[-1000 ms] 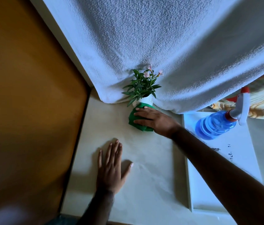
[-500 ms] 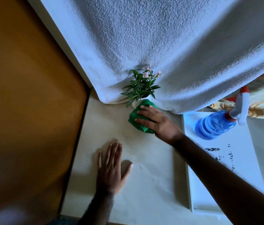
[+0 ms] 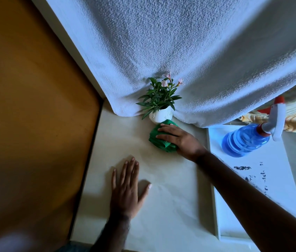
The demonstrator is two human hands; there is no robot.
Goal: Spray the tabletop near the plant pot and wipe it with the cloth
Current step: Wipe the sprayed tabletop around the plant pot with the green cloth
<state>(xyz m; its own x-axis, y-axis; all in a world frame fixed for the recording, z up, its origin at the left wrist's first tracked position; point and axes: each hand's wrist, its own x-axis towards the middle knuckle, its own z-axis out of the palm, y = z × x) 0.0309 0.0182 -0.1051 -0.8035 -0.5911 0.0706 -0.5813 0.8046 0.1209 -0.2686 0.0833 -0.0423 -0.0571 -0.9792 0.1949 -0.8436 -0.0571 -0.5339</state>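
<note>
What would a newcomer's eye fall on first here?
The right hand pressing a green cloth onto the tabletop, at the foot of the small white plant pot with pink flowers, mid-frame. Next, the blue spray bottle standing to the right, and the big white textured fabric draped behind everything. The left hand lies flat on the tabletop, nearer the person.

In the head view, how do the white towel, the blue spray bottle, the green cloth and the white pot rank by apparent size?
1. white towel
2. blue spray bottle
3. green cloth and white pot: they look alike, and the right hand covers part of the cloth.
</note>
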